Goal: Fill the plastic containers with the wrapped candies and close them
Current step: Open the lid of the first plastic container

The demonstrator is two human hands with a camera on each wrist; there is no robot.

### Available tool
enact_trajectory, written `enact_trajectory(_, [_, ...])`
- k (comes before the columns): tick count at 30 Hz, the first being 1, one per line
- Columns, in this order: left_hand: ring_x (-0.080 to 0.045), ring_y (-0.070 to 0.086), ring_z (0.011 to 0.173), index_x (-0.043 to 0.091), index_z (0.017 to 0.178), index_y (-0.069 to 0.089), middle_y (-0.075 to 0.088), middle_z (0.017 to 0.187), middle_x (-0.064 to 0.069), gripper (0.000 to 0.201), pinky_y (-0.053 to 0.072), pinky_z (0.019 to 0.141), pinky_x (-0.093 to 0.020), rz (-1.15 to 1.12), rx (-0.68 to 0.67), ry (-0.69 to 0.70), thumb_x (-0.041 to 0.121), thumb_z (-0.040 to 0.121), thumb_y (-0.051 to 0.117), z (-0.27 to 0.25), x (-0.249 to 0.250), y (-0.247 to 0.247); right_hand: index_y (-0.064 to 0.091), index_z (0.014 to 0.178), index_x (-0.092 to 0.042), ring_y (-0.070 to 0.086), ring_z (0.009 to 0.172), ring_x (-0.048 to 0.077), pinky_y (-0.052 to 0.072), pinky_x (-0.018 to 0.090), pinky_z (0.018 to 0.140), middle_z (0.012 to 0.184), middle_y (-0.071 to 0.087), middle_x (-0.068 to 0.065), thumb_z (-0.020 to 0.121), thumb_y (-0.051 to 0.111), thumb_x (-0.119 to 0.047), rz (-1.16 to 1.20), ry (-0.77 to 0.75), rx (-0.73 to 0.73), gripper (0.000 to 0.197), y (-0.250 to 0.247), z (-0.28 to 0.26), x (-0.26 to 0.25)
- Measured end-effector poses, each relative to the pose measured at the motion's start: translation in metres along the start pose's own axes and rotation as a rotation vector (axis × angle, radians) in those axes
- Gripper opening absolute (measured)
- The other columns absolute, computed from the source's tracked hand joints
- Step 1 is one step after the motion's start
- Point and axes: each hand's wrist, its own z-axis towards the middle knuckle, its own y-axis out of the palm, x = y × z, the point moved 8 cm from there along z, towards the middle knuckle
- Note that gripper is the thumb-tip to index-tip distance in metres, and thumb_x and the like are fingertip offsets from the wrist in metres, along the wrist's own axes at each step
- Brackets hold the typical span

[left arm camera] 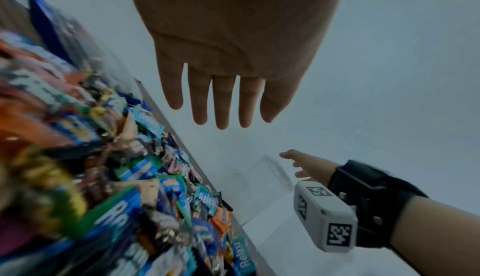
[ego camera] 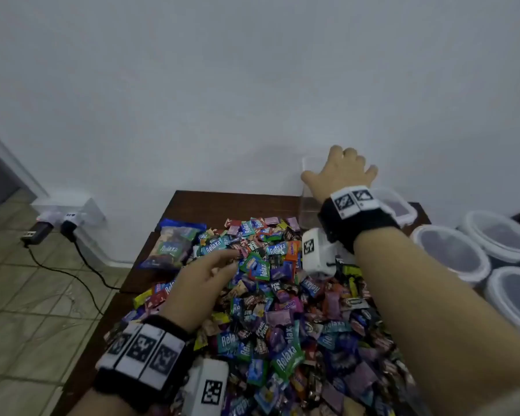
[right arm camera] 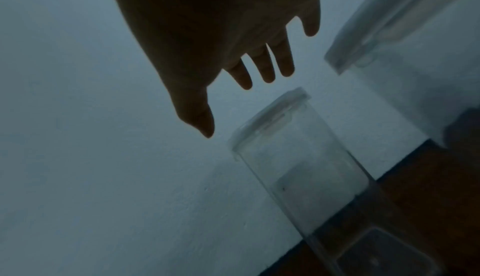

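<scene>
Over the table in the head view, the left hand lies on the candies heaped across it, fingers loosely extended and holding nothing, while the right hand reaches with spread fingers to the top of a tall clear container at the far edge by the wall, and lidded tubs stand to the right. From the left wrist, that hand's fingers are straight and slightly apart above the candies, the right hand far off at the container. From the right wrist, dim, the fingers hang apart just above the container's lidded top, not clearly touching it.
</scene>
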Motion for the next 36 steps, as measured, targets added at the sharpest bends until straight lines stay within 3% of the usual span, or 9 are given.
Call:
enact_trajectory(3, [0.007,0.055,0.096,0.039,0.107,0.059,0.06,0.106,0.022,0.019,0.044,0.083,-0.021,0.004,0.04,0.092,0.026,0.095,0.052,0.015,0.004,0.001,0.034,0.138,-0.012,0.041,0.127,0.034,0.012,0.058,0.11,0.137,0.043,0.016,0.081,0.05,-0.062,-0.039,0.063,-0.067,0.078,0.015,0.017,0.007])
enact_trajectory(5, [0.009,0.055,0.079,0.035,0.109,0.06,0.061,0.1,0.018,0.019,0.041,0.072,-0.017,-0.025,0.044,0.142,0.025,0.095,0.051,0.022,0.007,0.003,0.035,0.137,-0.011,0.045,0.124,0.035,0.007,0.061,0.11,0.136,0.045,0.016,0.079,0.051,-0.067,-0.02,0.086,-0.084,0.083,0.024,0.024,0.009])
enact_trajectory(8, [0.005,0.052,0.069,0.035,0.108,0.06,0.062,0.102,0.016,0.018,0.041,0.069,-0.02,-0.018,0.052,0.199,0.027,0.094,0.051,0.022,0.006,0.004,0.034,0.136,-0.009,0.049,0.12,0.035,0.006,0.062,0.11,0.133,0.046,0.018,0.078,0.054,-0.063,0.015,0.07,-0.052,0.082,0.031,0.025,0.007])
enact_trajectory(14, [0.007,0.054,0.103,0.03,0.105,0.063,0.062,0.108,0.018,0.017,0.042,0.085,-0.017,-0.09,0.092,0.184,0.022,0.095,0.053,0.007,0.005,-0.004,0.034,0.135,-0.006,0.048,0.117,0.04,0.021,0.05,0.108,0.132,0.042,0.019,0.076,0.061,-0.054,0.12,0.025,0.047,0.081,0.009,0.0,-0.004])
enact_trajectory(19, [0.009,0.054,0.101,0.028,0.109,0.06,0.06,0.105,0.021,0.018,0.04,0.08,-0.009,-0.09,0.105,0.214,0.021,0.095,0.053,-0.006,0.016,-0.007,0.036,0.131,-0.005,0.05,0.111,0.04,0.035,0.044,0.095,0.128,0.042,0.017,0.076,0.062,-0.053,0.242,-0.006,0.143,0.078,-0.03,-0.03,-0.011])
enact_trajectory(22, [-0.002,0.055,0.108,0.029,0.113,0.057,0.058,0.109,0.019,0.02,0.043,0.088,-0.015,-0.106,0.106,0.214,0.022,0.094,0.056,-0.014,0.023,-0.004,0.037,0.131,-0.007,0.051,0.111,0.039,0.036,0.043,0.094,0.128,0.042,0.016,0.075,0.062,-0.052,0.285,-0.031,0.161,0.077,-0.048,-0.052,-0.016])
enact_trajectory(26, [-0.01,0.047,0.121,0.027,0.133,0.046,0.051,0.129,0.01,0.046,0.04,0.104,-0.036,-0.045,0.111,0.227,0.029,0.09,0.062,-0.023,0.042,0.003,0.038,0.131,-0.008,0.05,0.112,0.038,0.035,0.043,0.095,0.128,0.042,0.014,0.075,0.062,-0.053,0.304,-0.114,0.156,0.076,-0.065,-0.087,-0.029])
enact_trajectory(33, [-0.017,0.023,0.142,0.025,0.151,0.009,0.02,0.156,0.0,0.098,0.028,0.113,-0.041,-0.051,0.121,0.266,0.04,0.079,0.073,-0.034,0.072,0.021,0.04,0.13,-0.009,0.049,0.114,0.034,0.036,0.042,0.097,0.127,0.042,0.01,0.077,0.059,-0.056,0.342,-0.205,0.121,0.074,-0.087,-0.15,-0.042])
enact_trajectory(36, [-0.022,0.032,0.137,0.027,0.149,0.013,0.029,0.151,-0.005,0.109,0.035,0.108,-0.045,-0.111,0.148,0.284,0.05,0.066,0.079,-0.042,0.081,0.028,0.04,0.129,-0.009,0.048,0.114,0.033,0.037,0.043,0.099,0.126,0.042,0.009,0.077,0.059,-0.056,0.373,-0.225,0.099,0.073,-0.093,-0.174,-0.039])
